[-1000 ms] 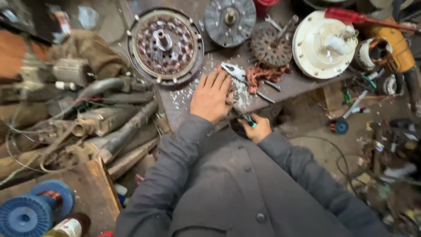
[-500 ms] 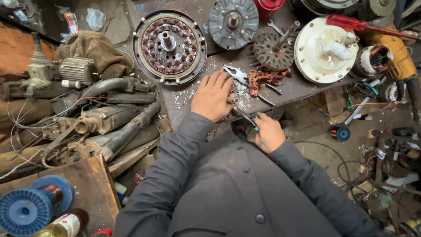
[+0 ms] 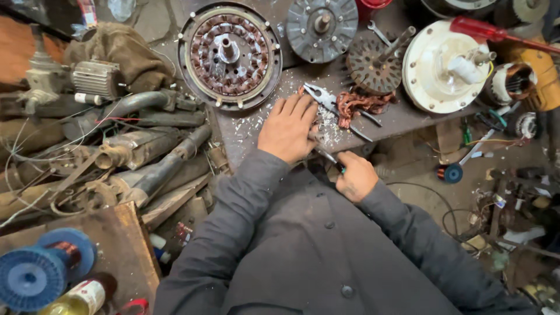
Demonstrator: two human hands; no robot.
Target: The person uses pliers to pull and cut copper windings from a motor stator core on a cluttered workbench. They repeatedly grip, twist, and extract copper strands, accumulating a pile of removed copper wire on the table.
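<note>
Since the earlier frames, both hands sit almost where they were; only my view has drifted a little, so the bench reads slightly lower and to the right. From my remote seat I see the left hand (image 3: 289, 129) lying flat, fingers spread and unclenched, palm pressing on the metal bench top (image 3: 245, 131) among white flakes. The right hand (image 3: 357, 176) is closed around a slim tool with a green handle (image 3: 333, 161), at the bench's near edge. The tool's long axis runs diagonally, from the right fist up and left, its tip disappearing under the left palm; what lies beneath I cannot tell. So the right hand is the nearer one to the tool, and the left merely covers the spot.

Just beyond the left fingertips lie pliers (image 3: 331, 105), touching a tangle of copper wire (image 3: 361, 103). Farther back stands the wound stator (image 3: 230, 55), well apart. Open room is narrow: bare bench left of the palm, and the drop-off edge beneath the right wrist.
</note>
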